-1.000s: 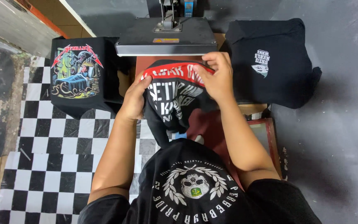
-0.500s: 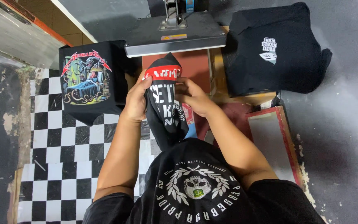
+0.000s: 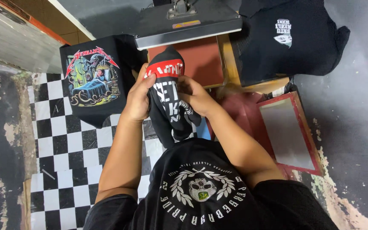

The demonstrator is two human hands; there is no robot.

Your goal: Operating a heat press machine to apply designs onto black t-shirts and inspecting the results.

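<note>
Both my hands hold a black T-shirt with a red band and white lettering, bunched up in front of my chest. My left hand grips its left side, fingers curled round the cloth. My right hand grips the right side, close to the left hand. The shirt hangs down over the front edge of the heat press's reddish-brown lower platen. The grey upper plate of the press stands swung back above it.
A stack of black shirts with a colourful print lies left of the press. Another black pile with a small white print lies at the right. A red-framed grey board sits low right. Checkered floor shows at the left.
My right hand has moved left along the red band toward my left hand, gathering the spread shirt into a narrow bunch. The view has shifted slightly.
</note>
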